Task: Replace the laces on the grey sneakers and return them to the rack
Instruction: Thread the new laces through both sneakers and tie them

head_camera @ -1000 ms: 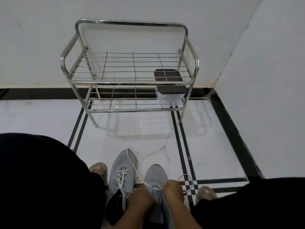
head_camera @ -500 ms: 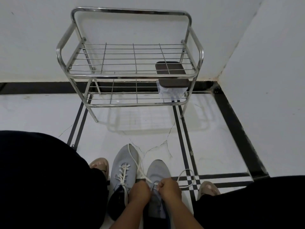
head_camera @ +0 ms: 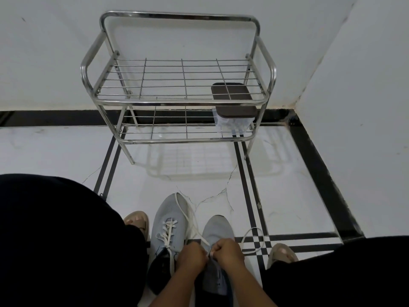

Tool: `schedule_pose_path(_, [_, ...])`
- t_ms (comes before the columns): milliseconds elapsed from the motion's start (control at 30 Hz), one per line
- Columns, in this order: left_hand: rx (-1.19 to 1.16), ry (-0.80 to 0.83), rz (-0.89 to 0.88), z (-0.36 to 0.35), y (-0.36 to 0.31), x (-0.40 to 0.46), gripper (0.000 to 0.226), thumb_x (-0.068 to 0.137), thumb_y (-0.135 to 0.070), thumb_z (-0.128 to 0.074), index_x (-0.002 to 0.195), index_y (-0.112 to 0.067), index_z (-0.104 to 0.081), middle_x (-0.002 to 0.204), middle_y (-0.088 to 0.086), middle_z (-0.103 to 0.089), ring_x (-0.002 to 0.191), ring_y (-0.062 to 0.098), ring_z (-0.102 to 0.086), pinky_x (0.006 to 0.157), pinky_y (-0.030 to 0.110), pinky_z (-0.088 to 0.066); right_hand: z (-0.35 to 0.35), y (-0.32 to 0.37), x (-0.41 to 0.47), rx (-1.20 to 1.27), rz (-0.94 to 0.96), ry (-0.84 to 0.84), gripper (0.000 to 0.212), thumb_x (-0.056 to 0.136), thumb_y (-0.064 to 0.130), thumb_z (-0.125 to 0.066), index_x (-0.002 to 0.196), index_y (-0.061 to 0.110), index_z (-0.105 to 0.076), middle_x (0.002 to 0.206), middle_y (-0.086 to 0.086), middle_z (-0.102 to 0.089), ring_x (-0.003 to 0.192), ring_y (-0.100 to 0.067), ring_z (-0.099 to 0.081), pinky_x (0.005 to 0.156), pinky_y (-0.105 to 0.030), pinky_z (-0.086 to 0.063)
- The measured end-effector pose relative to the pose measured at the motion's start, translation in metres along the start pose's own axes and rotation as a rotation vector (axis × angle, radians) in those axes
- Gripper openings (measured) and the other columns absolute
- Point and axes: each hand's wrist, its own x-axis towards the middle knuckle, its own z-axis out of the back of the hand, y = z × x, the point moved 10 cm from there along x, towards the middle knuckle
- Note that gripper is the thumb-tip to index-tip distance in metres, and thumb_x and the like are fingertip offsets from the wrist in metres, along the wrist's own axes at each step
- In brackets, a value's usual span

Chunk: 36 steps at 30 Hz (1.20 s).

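Dark trouser knee (head_camera: 55, 235) fills the lower left, a beige slipper (head_camera: 136, 219) poking out beside it. Next over, left grey sneaker (head_camera: 169, 220) sits on the white tiled floor (head_camera: 276, 196), already laced w/ a white lace (head_camera: 167, 231), tongue end dark and open. A loose lace strand runs from its toe diagonally toward the hands. Left hand (head_camera: 192, 258) is above the gap btw the two shoes, fingers curled tight, pinching lace at the right grey sneaker (head_camera: 218, 229). Right hand (head_camera: 229, 251) just beside it, knuckles nearly touching, fingers (head_camera: 218, 248) clenched on the white lace end by the eyelets. Exact pinch of either thumb can't be made out. A lace loop (head_camera: 252, 234) lies on the floor right of that shoe, then a second beige slipper (head_camera: 282, 253) and the other dark knee. Metal rack (head_camera: 177, 100) stands well apart by the wall, lidded plastic box (head_camera: 233, 114) on its lower shelf, right end.
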Motion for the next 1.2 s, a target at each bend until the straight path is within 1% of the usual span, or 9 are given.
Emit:
schedule_pose_path(167, [-0.039, -0.076, -0.012, 0.008, -0.001, -0.002, 0.029, 0.094, -0.023, -0.044, 0.115, -0.013, -0.060, 0.121, 0.008, -0.063, 0.111, 0.024, -0.060, 0.091, 0.031, -0.048, 0.009, 0.002, -0.003, -0.041, 0.021, -0.117, 0.014, 0.086, 0.020, -0.058, 0.089, 0.031, -0.067, 0.104, 0.008, -0.069, 0.104, -0.017, -0.061, 0.093, -0.030, -0.045])
schedule_pose_path(333, [0.036, -0.132, -0.147, 0.011, -0.018, -0.002, 0.021, 0.092, -0.025, -0.047, 0.108, -0.023, -0.061, 0.116, 0.003, -0.064, 0.106, 0.021, -0.061, 0.084, 0.029, -0.049, 0.025, 0.002, -0.016, -0.236, 0.079, -0.265, 0.023, 0.093, 0.021, -0.050, 0.116, 0.021, -0.051, 0.117, -0.003, -0.059, 0.111, -0.023, -0.057, 0.090, -0.035, -0.045])
schedule_pose_path(500, [-0.014, -0.164, -0.078, 0.014, -0.013, 0.000, 0.017, 0.093, -0.023, -0.045, 0.098, -0.022, -0.061, 0.109, 0.006, -0.065, 0.099, 0.024, -0.062, 0.080, 0.030, -0.049, 0.001, -0.039, -0.025, -0.262, -0.107, 0.001, 0.037, 0.098, 0.028, -0.045, 0.132, 0.016, -0.052, 0.137, -0.003, -0.053, 0.126, -0.020, -0.053, 0.096, -0.031, -0.045])
schedule_pose_path(700, [-0.956, -0.604, 0.164, 0.143, 0.021, -0.014, 0.030, 0.095, -0.007, -0.034, 0.113, 0.006, -0.054, 0.117, 0.025, -0.060, 0.095, 0.028, -0.062, 0.072, 0.022, -0.047, 0.003, -0.042, -0.029, -0.274, -0.127, 0.030, 0.041, 0.097, 0.021, -0.039, 0.137, 0.017, -0.048, 0.141, -0.005, -0.049, 0.129, -0.021, -0.050, 0.099, -0.033, -0.043])
schedule_pose_path(767, [-1.095, -0.822, 0.269, 0.202, 0.043, -0.030, 0.035, 0.087, -0.007, -0.029, 0.112, -0.004, -0.053, 0.115, 0.017, -0.060, 0.093, 0.019, -0.060, 0.085, 0.030, -0.051, 0.003, -0.042, -0.028, -0.265, -0.136, 0.034, 0.042, 0.097, 0.021, -0.037, 0.137, 0.017, -0.047, 0.142, -0.005, -0.048, 0.129, -0.021, -0.049, 0.099, -0.033, -0.043])
schedule_pose_path(833, [-1.081, -1.059, 0.092, 0.246, 0.039, -0.054, 0.019, 0.088, -0.021, -0.034, 0.100, -0.019, -0.049, 0.102, 0.008, -0.060, 0.079, 0.018, -0.056, 0.072, 0.038, -0.051, 0.003, -0.042, -0.028, -0.261, -0.148, 0.032, 0.040, 0.097, 0.022, -0.039, 0.135, 0.017, -0.049, 0.141, -0.004, -0.049, 0.128, -0.020, -0.050, 0.097, -0.032, -0.044])
schedule_pose_path(900, [-0.837, -0.911, -0.132, 0.241, 0.005, -0.050, 0.013, 0.093, -0.038, -0.045, 0.093, -0.026, -0.050, 0.096, 0.006, -0.063, 0.079, 0.022, -0.058, 0.067, 0.034, -0.047, 0.002, -0.043, -0.026, -0.257, -0.159, 0.030, 0.038, 0.096, 0.022, -0.042, 0.133, 0.016, -0.052, 0.139, -0.003, -0.050, 0.127, -0.019, -0.051, 0.096, -0.030, -0.044])
schedule_pose_path(1033, [0.066, -0.213, -0.303, 0.080, -0.045, -0.008, 0.021, 0.098, -0.034, -0.047, 0.110, -0.023, -0.059, 0.115, 0.005, -0.064, 0.103, 0.022, -0.062, 0.088, 0.031, -0.049, 0.001, -0.041, -0.024, -0.257, -0.181, 0.035, 0.038, 0.097, 0.018, -0.043, 0.133, 0.016, -0.053, 0.141, -0.002, -0.050, 0.128, -0.019, -0.050, 0.096, -0.031, -0.044])
schedule_pose_path(1200, [0.270, -0.153, -0.267, 0.003, -0.017, -0.012, 0.026, 0.098, -0.033, -0.037, 0.111, -0.019, -0.054, 0.121, 0.002, -0.059, 0.110, 0.020, -0.060, 0.087, 0.031, -0.046, 0.003, -0.039, -0.026, -0.243, -0.154, 0.016, 0.039, 0.097, 0.021, -0.044, 0.134, 0.017, -0.051, 0.139, -0.002, -0.051, 0.127, -0.018, -0.050, 0.095, -0.029, -0.043])
